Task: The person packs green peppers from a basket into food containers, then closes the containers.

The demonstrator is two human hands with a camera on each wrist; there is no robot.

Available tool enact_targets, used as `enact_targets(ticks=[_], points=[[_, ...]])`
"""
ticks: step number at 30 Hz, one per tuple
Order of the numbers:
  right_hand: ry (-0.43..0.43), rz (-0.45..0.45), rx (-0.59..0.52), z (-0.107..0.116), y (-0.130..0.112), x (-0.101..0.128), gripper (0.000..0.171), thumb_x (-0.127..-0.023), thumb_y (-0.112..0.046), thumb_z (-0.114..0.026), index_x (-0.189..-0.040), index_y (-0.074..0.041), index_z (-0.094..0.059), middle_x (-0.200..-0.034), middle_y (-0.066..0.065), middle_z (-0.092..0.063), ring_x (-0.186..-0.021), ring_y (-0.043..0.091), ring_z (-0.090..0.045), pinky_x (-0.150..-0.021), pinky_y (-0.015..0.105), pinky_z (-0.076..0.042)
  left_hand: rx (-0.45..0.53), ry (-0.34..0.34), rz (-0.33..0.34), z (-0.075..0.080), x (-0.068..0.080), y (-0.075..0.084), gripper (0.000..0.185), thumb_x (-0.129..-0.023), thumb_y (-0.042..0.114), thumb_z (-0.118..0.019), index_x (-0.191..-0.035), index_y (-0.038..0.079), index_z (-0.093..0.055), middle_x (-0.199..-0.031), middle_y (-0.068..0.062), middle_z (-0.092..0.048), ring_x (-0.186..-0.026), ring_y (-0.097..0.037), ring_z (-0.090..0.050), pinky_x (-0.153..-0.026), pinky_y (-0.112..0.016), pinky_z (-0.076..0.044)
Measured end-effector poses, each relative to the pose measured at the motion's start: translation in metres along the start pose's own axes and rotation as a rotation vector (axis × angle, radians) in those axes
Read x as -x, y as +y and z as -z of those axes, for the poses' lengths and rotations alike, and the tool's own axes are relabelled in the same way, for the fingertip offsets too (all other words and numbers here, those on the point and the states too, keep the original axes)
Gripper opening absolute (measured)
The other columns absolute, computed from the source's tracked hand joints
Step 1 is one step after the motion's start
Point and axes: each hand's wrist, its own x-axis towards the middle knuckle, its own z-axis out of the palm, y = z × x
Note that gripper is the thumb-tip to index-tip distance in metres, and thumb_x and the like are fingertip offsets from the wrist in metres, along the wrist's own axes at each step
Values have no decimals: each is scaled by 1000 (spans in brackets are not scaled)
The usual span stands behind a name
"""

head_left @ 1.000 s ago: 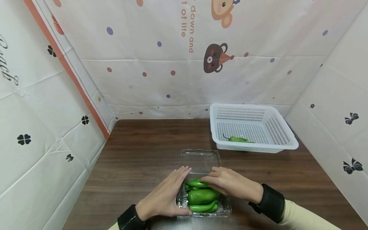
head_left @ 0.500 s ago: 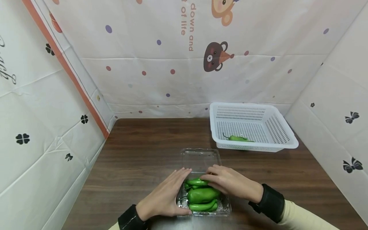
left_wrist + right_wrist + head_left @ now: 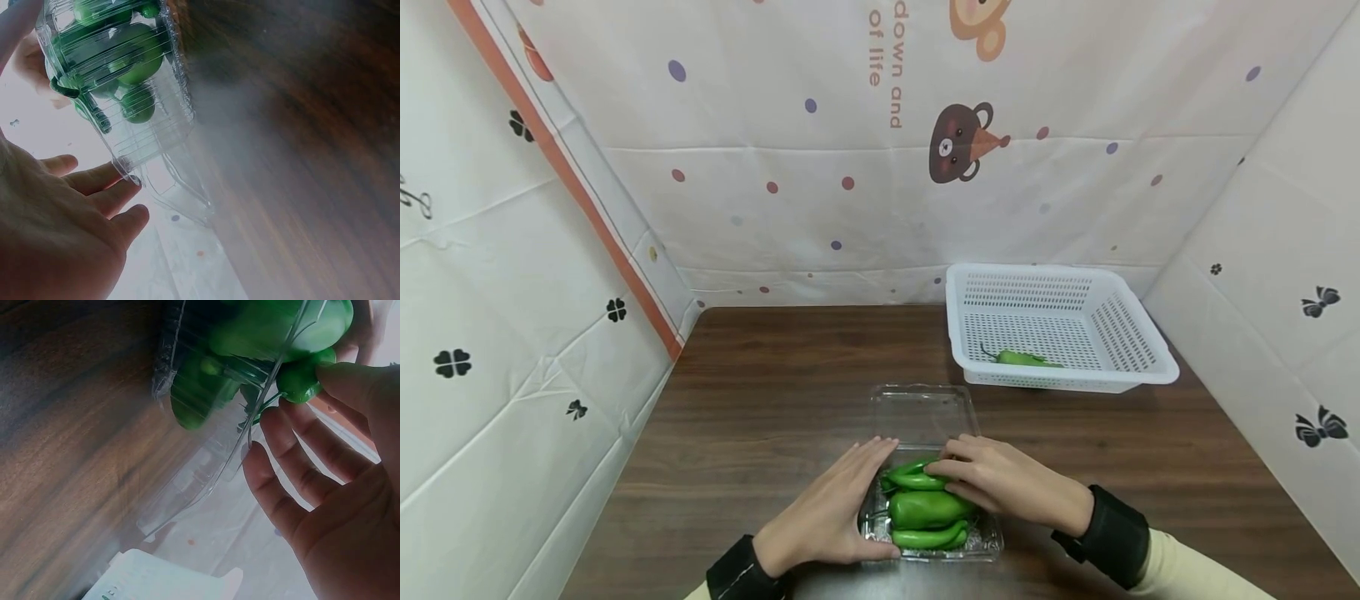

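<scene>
A clear plastic clamshell box (image 3: 880,546) sits on the table near me, its lid (image 3: 921,414) folded back. Several green peppers (image 3: 928,509) lie side by side inside, long thin ones at the far and near sides and a fatter one between. My left hand (image 3: 831,508) rests along the box's left side, fingers extended and touching its rim in the left wrist view. My right hand (image 3: 988,475) reaches over the far right part of the box. Its thumb and fingers pinch a long green pepper (image 3: 303,378) at one end, by the rim.
A white perforated basket (image 3: 1045,385) stands at the back right of the wooden table (image 3: 760,383), with one green pepper (image 3: 1018,358) inside. Patterned white sheets (image 3: 775,225) enclose the table at the back and both sides.
The right hand's fingers have shifted slightly, and the far thin peppers in the box now lie a little farther apart. The left hand keeps its place. The head view has tipped slightly.
</scene>
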Motion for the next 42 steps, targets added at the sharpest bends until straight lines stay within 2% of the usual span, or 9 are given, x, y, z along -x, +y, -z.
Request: enact_targets(ticks=[14,20,24,28,34,42], points=[[5,-9,16,6,-1,5,35,-94,-14,-76,-128,-17,-69,-106,-7,-59,-91,5,-57,-76,21,-53,-3,32,-42,-3,-6,2,123,-76,69,-79,-163,6,-19,-165,-12,-32,-148,-37,-36,-120,-56,-32],[19,-9,22,7,-3,7,34,-95,-18,-76,-128,-17,-69,-105,-7,-59,-90,4,-56,-76,20,-52,59,7,1,0,-4,3,118,-82,73,-71,-165,12,-15,-168,-9,-23,-153,-32,-28,-123,-51,-26],[36,-8,33,10,-3,4,32,-97,-22,-73,-128,-16,-69,-104,-8,-58,-88,3,-54,-75,19,-51,43,48,5,8,-9,5,112,-85,71,-68,-166,14,-15,-168,-11,-25,-153,-30,-29,-122,-53,-28],[66,-24,33,19,5,1,36,-93,-20,-78,-128,-15,-69,-106,-7,-60,-90,4,-55,-79,21,-53,22,81,-22,20,-25,5,110,-88,69,-67,-166,14,-14,-168,-12,-24,-153,-30,-29,-123,-53,-27],[113,-118,51,42,30,1,43,-88,-14,-81,-129,-14,-69,-115,-2,-65,-102,9,-61,-86,26,-57,-4,132,-75,34,-63,8,108,-89,69,-64,-165,11,-15,-169,-12,-21,-154,-29,-25,-124,-51,-26],[175,-200,79,68,70,3,39,-90,-10,-79,-127,-9,-70,-117,4,-67,-105,18,-65,-85,36,-59,-5,134,-95,36,-107,14,106,-90,67,-65,-164,7,-18,-168,-13,-23,-155,-26,-21,-124,-48,-27]])
